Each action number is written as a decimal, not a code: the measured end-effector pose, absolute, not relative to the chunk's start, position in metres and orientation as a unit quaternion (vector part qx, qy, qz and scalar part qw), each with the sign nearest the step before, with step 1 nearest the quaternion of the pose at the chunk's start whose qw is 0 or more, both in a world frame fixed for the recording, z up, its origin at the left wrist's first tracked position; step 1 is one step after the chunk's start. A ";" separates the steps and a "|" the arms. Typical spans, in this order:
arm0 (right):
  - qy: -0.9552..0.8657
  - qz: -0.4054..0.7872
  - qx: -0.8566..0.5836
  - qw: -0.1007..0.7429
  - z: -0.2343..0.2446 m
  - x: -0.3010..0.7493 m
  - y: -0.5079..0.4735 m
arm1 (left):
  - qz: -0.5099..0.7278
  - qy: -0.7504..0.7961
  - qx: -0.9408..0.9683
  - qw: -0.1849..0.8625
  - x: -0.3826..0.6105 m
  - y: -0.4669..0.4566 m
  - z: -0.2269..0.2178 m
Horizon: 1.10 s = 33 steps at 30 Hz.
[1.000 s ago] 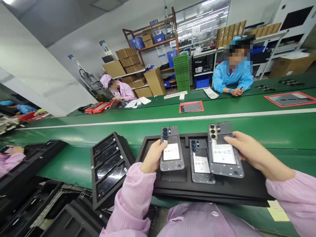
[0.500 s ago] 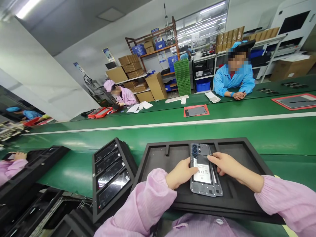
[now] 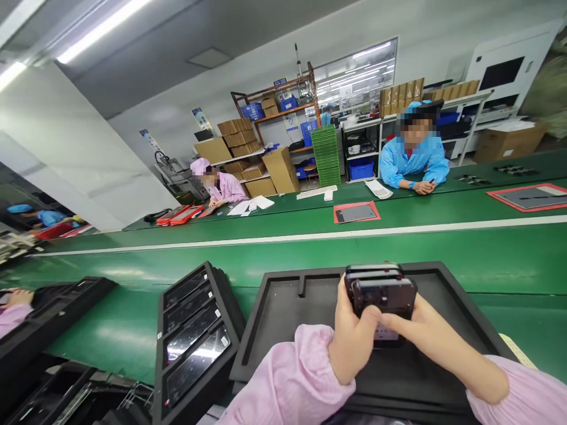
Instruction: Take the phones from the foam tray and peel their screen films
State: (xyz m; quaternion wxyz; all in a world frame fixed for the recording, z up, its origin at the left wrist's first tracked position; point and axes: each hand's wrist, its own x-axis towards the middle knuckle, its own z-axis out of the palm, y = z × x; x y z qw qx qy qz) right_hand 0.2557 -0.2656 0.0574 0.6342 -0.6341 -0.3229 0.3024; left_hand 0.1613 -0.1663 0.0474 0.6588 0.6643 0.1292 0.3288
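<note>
Two stacked phone bodies (image 3: 390, 295) without back covers stand tilted up, their ends facing me. My left hand (image 3: 354, 336) is closed around their left side, with its thumb across the front. From the right, my right hand (image 3: 427, 330) grips the same pair, its thumb close to the left one. Fingers behind the phones are hidden. Below them lies a black foam tray (image 3: 295, 319) with shallow recesses, on top of at least one more tray.
To the left, a stack of black foam trays (image 3: 230, 330) holds several dark phone screens. Beyond runs a green conveyor (image 3: 283, 251), with a grey panel on a red mat (image 3: 355, 212). Co-workers in blue (image 3: 411, 159) and pink (image 3: 228, 188) sit across; another person's hand (image 3: 20, 297) is far left.
The phones have been lifted and tipped from lying nearly flat to standing on end. Both my hands have closed in around them. The view has shifted slightly upward.
</note>
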 end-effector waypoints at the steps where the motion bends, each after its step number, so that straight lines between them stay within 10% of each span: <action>1: -0.331 0.292 -0.635 0.634 0.056 0.256 -0.269 | 0.331 0.106 0.663 0.663 0.161 -0.169 0.046; 18: -0.468 0.003 -0.602 0.648 0.024 0.226 -0.292 | 0.486 -0.047 0.690 0.535 0.147 -0.191 0.023; 27: -0.408 0.015 -0.624 0.666 0.011 0.223 -0.283 | 0.489 -0.001 0.659 0.572 0.147 -0.193 0.024; 33: -0.419 0.235 -0.736 0.477 0.031 0.247 -0.290 | 0.402 0.095 0.639 0.649 0.158 -0.180 0.039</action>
